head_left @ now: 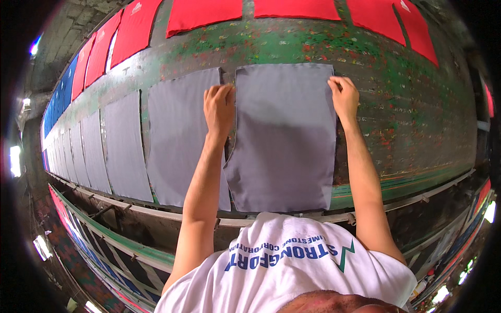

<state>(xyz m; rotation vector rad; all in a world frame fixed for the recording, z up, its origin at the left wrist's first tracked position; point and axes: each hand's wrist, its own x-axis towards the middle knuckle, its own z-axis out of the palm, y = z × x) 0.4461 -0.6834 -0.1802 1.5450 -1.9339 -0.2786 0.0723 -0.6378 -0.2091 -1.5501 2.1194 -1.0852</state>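
A grey fabric panel [284, 146] lies flat in front of me, its lower left edge curved and its lower end at the table's near edge. My right hand [345, 99] is closed in a pinch at the panel's right edge, just below the far corner. At the opposite edge, my left hand [219, 109] has its fingers curled together, with the tips against the panel's upper left side. My left wrist and forearm cross over part of a second grey panel [177, 135] to the left. A shadow falls across the middle of the front panel.
More grey panels [122, 146] run in a row leftward along the long, paint-stained table [407, 115]. Red fabric pieces [203, 13] line its far side, with blue pieces [62, 96] at the far left. A rail [417, 199] follows the near edge. Another table [104, 235] stands lower left.
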